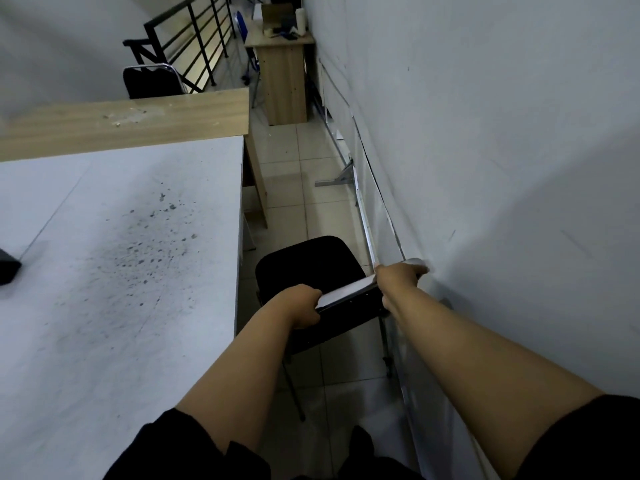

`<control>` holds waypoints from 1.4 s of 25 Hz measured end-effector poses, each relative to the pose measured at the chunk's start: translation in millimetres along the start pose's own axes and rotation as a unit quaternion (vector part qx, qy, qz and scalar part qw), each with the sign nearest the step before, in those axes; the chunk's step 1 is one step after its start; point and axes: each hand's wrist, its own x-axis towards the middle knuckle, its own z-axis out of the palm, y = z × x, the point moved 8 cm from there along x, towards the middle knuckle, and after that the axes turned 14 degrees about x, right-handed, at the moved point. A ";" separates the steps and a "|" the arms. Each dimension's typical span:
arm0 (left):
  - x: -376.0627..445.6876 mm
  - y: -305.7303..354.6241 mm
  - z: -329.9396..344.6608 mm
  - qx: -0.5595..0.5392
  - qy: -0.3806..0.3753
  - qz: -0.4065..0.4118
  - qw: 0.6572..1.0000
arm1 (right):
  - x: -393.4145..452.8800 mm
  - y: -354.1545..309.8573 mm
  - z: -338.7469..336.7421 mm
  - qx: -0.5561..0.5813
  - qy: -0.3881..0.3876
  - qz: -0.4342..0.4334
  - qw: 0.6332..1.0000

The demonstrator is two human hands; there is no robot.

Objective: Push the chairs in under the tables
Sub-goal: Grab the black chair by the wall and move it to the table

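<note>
A black chair point(304, 261) with a chrome-edged backrest stands in the narrow aisle between a white table point(121, 254) and the wall. My left hand point(303, 304) grips the left end of the backrest's top rail. At the rail's right end my right hand point(398, 277) is closed around it, close to the wall. The chair's seat faces away from me, beside the table's right edge and not under it. A second black chair point(152, 81) sits at the far side of a wooden-topped table point(138, 119).
The wall point(485, 168) runs close along the right, with a metal rail and bracket point(341, 176) at its foot. Further down the aisle stands a wooden desk point(284, 64) with items on it and a blue chair behind. A black stair railing point(187, 39) is beyond.
</note>
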 end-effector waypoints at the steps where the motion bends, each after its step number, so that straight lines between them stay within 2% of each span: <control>1: -2.1 -2.4 1.0 -0.001 0.002 -0.005 1.000 | -0.2 3.3 2.2 0.001 -0.003 0.017 1.000; 5: -14.8 -18.8 10.0 -0.001 -0.005 -0.028 1.000 | 4.2 12.3 31.9 -0.013 -0.059 0.029 0.998; 8: -27.2 -34.2 19.9 -0.009 -0.029 -0.061 0.998 | -7.2 26.6 59.2 0.001 -0.109 0.079 0.991; 12: -43.5 -48.6 27.7 -0.042 -0.057 -0.093 0.993 | -20.6 28.4 97.4 -0.048 -0.173 0.035 0.983; 17: -61.9 -73.8 35.0 -0.146 -0.114 -0.159 0.970 | -35.7 33.4 152.3 -0.177 -0.249 -0.018 0.952; 20: -58.5 -89.3 34.5 -0.140 -0.141 -0.193 0.961 | -43.5 40.6 191.2 -0.209 -0.297 -0.031 0.931; 22: -45.0 -100.3 26.8 -0.152 -0.090 -0.205 0.963 | -43.3 41.5 217.4 -0.224 -0.321 -0.033 0.920; 25: -12.3 -114.3 7.2 -0.268 0.066 -0.169 0.946 | -29.5 31.3 251.7 -0.223 -0.345 -0.024 0.911; 27: 8.1 -126.8 -3.6 -0.291 0.117 -0.162 0.935 | -19.4 22.2 271.9 -0.228 -0.372 -0.016 0.900; 35: 82.0 -178.4 -18.8 -0.372 0.045 -0.176 0.910 | 17.7 -14.8 350.4 -0.312 -0.438 -0.003 0.843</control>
